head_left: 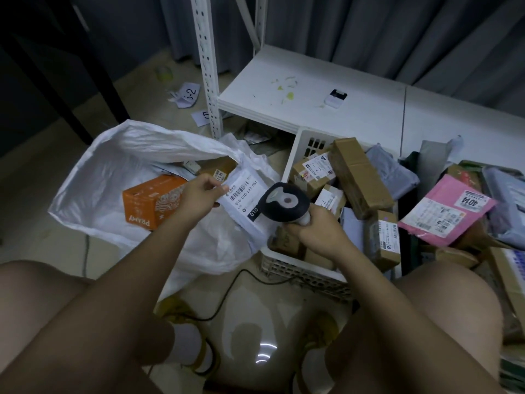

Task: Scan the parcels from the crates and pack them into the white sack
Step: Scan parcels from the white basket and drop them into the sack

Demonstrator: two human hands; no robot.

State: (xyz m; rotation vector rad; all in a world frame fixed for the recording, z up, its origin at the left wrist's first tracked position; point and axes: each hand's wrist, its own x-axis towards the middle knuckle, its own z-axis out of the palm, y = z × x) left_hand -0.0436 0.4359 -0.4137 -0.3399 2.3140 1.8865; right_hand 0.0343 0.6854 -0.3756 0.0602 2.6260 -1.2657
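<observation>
From the head camera, the left hand (200, 191) pinches the upper left edge of a white mailer parcel (245, 203), thumb and fingers closed on it, so that its barcode label faces up between the two hands. The right hand (314, 233) is wrapped around the handle of a dark barcode scanner (285, 202), whose head sits just beside the parcel's lower right edge and tilts toward the label; a black cable (227, 294) lies on the floor below. The parcel is held over the open mouth of the white sack (113, 155), which lies crumpled on the floor to the left. Inside the sack are an orange box (150, 201) and, further back, a brown box with a label, partly hidden by the sack's folded rim. To the right stands a white slatted crate (301, 270) heaped with brown cardboard boxes (360, 177) and grey mailers. Further right, a pink mailer (446, 210) marked 4014 lies on top of more parcels. Behind the crate is a low white shelf (298, 89) bearing a small black and white device.
</observation>
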